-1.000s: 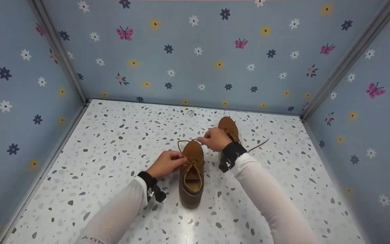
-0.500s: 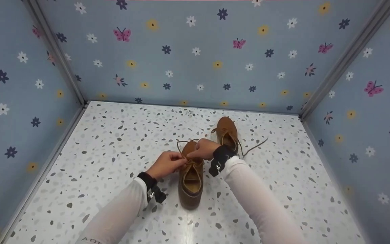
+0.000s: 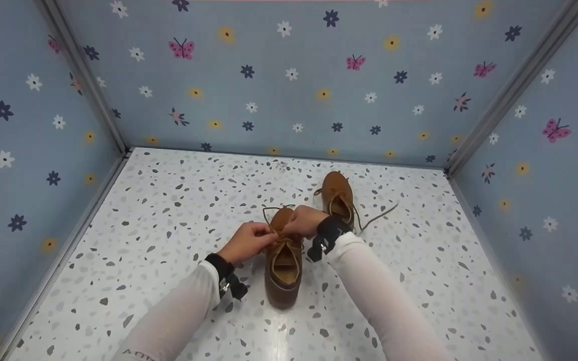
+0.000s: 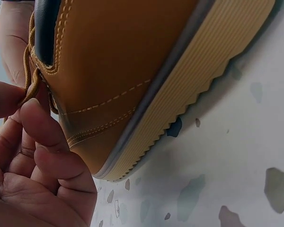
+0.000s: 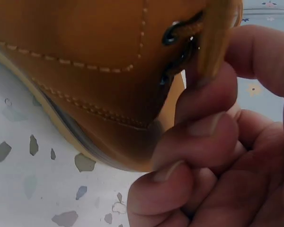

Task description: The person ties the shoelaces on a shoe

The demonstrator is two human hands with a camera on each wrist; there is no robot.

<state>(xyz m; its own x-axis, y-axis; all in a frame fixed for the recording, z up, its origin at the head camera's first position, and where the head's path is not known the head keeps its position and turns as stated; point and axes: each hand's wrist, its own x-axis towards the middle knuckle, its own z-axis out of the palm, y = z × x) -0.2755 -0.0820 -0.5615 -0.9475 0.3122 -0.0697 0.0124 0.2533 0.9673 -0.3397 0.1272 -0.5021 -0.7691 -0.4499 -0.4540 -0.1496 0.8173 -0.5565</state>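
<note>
A brown lace-up shoe (image 3: 283, 296) stands upright on the speckled surface, toe pointing away. My left hand (image 3: 246, 244) is at the left of its lacing, pinching a brown shoelace (image 4: 34, 87) between thumb and index finger. From the other side, my right hand (image 3: 305, 221) reaches over the front of the shoe. Its thumb and index finger pinch a length of lace, seen close and blurred in the right wrist view, and the other fingers curl beside the eyelets (image 5: 169, 35). A lace loop arches out beyond the toe, left of my right hand.
Beyond my right wrist stands a matching brown shoe (image 3: 336, 184), with a loose lace (image 3: 380, 217) trailing right across the white speckled surface (image 3: 193, 185). Blue panels (image 3: 289, 50) printed with flowers and butterflies rise at the back and both sides.
My right hand has moved left and nearer, from beyond the shoe's toe to the lacing beside my left hand, uncovering the other shoe. The left hand has stayed in place.
</note>
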